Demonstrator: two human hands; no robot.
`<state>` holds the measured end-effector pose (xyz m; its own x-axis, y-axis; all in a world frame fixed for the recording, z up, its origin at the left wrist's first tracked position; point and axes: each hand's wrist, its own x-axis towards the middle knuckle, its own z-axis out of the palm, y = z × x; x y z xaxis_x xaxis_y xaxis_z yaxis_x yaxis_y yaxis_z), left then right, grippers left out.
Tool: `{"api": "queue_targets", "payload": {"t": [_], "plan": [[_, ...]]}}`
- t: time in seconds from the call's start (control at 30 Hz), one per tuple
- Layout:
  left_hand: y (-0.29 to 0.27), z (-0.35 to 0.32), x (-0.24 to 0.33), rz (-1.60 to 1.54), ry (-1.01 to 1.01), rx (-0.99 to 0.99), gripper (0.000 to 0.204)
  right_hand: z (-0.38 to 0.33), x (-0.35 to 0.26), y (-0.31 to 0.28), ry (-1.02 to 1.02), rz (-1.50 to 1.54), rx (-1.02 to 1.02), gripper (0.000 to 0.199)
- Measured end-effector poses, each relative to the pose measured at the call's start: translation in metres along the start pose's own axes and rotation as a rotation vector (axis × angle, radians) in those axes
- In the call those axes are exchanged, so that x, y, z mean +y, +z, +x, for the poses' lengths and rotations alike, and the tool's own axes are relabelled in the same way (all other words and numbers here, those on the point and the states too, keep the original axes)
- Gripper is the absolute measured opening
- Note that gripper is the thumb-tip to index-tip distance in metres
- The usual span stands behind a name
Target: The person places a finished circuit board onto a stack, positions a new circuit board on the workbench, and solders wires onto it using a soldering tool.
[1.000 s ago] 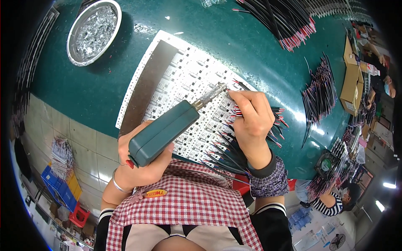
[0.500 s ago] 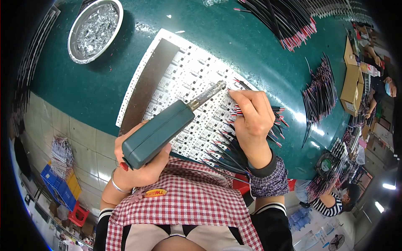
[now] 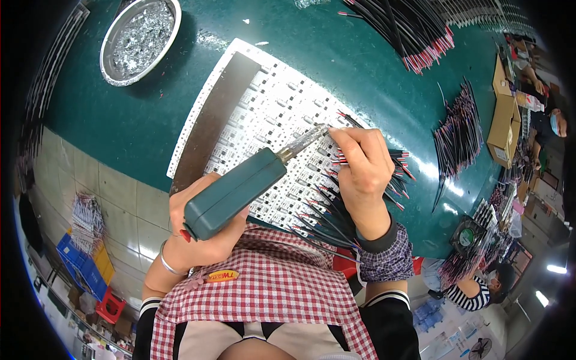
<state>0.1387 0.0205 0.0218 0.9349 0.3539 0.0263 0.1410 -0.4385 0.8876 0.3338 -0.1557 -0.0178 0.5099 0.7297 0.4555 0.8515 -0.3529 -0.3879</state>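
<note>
My left hand [image 3: 207,252] is wrapped round a dark green soldering gun [image 3: 237,192], its metal tip slanting up and to the right. That tip meets the fingertips of my right hand [image 3: 367,177] over the right side of a white circuit board panel [image 3: 273,111]. My right thumb and forefinger are pinched on a thin wire, mostly hidden by the fingers. Below them, a row of black wires [image 3: 339,219] with red and white ends fans out along the panel's right edge. A dark brown strip [image 3: 222,117] lies along the panel's left side.
On the green table [image 3: 129,129] stands a white bowl [image 3: 174,33] of silvery scraps at the far left. Bundles of black wires lie at the far right [image 3: 399,30] and right [image 3: 459,132]. A cardboard box [image 3: 503,123] and a small fan [image 3: 467,236] are farther right; co-workers sit beyond.
My left hand has moved the soldering gun slightly right, bringing its tip down to my right fingertips. The right hand has barely moved. The panel looks nearly unmoved.
</note>
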Motion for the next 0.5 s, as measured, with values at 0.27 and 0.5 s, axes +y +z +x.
{"api": "queue_targets", "payload": {"t": [0.27, 0.5], "plan": [[0.0027, -0.0075, -0.0007, -0.074, -0.01, 0.091, 0.017, -0.0013, -0.0009, -0.0002, -0.016, -0.003, 0.015, 0.033], [0.0043, -0.0041, 0.0011, -0.055, 0.009, 0.063, 0.016, 0.0003, -0.0026, -0.0015, -0.022, -0.004, 0.018, 0.031]]}}
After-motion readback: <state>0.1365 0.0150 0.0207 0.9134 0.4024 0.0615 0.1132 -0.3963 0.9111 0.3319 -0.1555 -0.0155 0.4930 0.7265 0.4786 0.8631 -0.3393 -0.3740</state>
